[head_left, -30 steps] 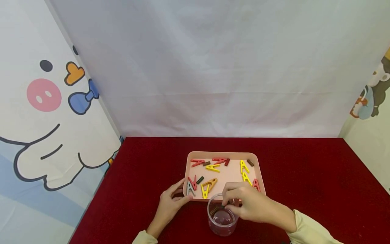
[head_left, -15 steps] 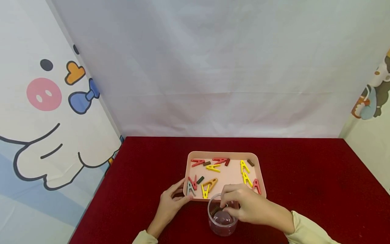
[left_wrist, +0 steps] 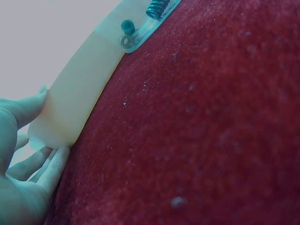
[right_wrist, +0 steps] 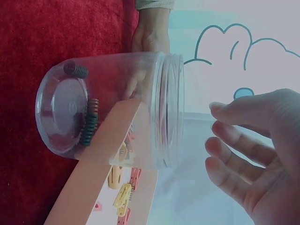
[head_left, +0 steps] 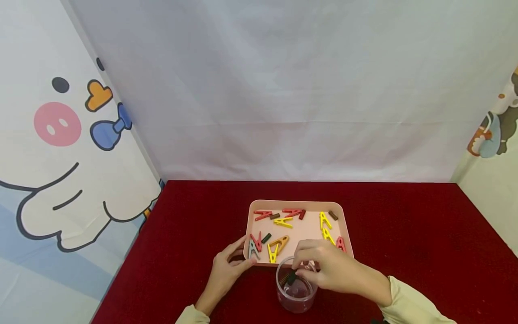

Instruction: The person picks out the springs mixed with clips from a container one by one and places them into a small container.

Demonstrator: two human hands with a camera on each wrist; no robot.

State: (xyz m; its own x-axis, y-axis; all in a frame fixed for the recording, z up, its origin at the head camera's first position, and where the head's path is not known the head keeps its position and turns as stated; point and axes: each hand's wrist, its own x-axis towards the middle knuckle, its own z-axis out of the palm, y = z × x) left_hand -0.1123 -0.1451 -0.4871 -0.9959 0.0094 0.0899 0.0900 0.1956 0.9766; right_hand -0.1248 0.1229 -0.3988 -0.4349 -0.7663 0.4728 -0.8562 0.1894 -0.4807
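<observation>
My left hand [head_left: 226, 268] grips the near left corner of the pink tray [head_left: 307, 231], thumb on one side and fingers on the other. Over the mouth of a clear plastic jar [head_left: 296, 307] hovers my right hand [head_left: 323, 267]. In the right wrist view its fingers are parted and loosely bent beside the jar's rim, with nothing between them. Inside the jar lie a dark green spring [right_wrist: 88, 129], a brown spring [right_wrist: 94, 105] and another dark spring [right_wrist: 76, 70]. The jar stands upright against the tray's near edge.
Several plastic clothes pegs lie in the tray, among them a grey peg [head_left: 252, 249], an orange peg [head_left: 282, 243] and a yellow peg [head_left: 324, 220]. Loose springs lie there too, such as a dark green coil [head_left: 265, 238]. A red cloth [head_left: 202, 216] covers the table.
A dark green spring has come into clear view inside the jar below my right fingers. The right hand has shifted only slightly, and the left hand keeps its grip on the tray.
</observation>
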